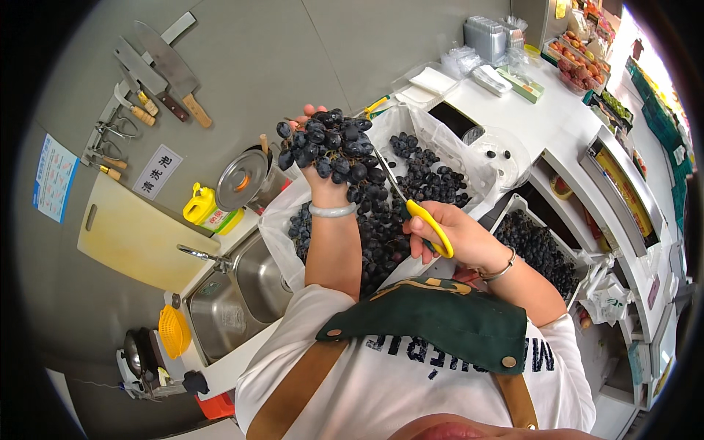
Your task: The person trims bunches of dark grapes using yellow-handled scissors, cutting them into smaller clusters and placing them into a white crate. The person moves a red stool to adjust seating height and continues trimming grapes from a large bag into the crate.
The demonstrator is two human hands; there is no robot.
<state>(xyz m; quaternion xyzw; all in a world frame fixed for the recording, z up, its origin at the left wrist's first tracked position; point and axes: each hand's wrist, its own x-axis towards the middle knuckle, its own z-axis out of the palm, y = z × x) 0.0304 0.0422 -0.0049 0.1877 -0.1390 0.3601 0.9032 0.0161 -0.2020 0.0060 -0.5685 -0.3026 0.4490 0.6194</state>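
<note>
A bunch of dark grapes point(334, 143) is held up by my left hand point(324, 183), whose fingers are mostly hidden behind the fruit. My right hand point(458, 233) grips a pair of scissors point(433, 229) with yellow handles. Their blades point up and left, reaching the right edge of the raised bunch. Below both hands stands a box lined with white plastic point(277, 233), holding many more dark grapes point(444, 183). Two loose grapes point(499, 154) lie on a clear plastic lid to the right of the box.
A crate of dark grapes point(534, 253) sits at my right. On the left are a steel sink point(220, 308), a cutting board point(143, 227), a yellow jug point(205, 209) and a lidded pot point(242, 180). Knives point(172, 70) hang on the wall. Clear containers point(485, 38) stand at the back.
</note>
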